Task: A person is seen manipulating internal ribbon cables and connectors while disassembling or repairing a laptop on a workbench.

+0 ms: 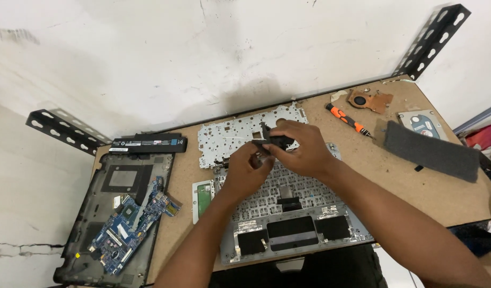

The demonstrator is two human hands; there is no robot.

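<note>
**Laptop teardown, both hands on a small black part**

Both hands meet over the middle of the bench. The right hand (301,149) has its fingers wrapped over the top of a small black part (275,141), pinching it, and the left hand (245,170) comes up from below with its fingertips closed on the same piece's lower edge. The part is held up in the air, just above the upside-down palmrest and keyboard frame (293,218).

Behind the hands lies a silvery perforated metal plate (229,136), flat on the brown tabletop (363,170). Off to the left there's the dark bottom case (104,186) with a blue circuit board (131,226) lying in it, and a long black battery (149,143) just beyond its top edge. Over on the right: an orange-handled screwdriver (348,120), a copper-coloured fan piece (369,100), a grey foam pad (431,151) and a hard drive (422,122) partly under that pad.
</note>
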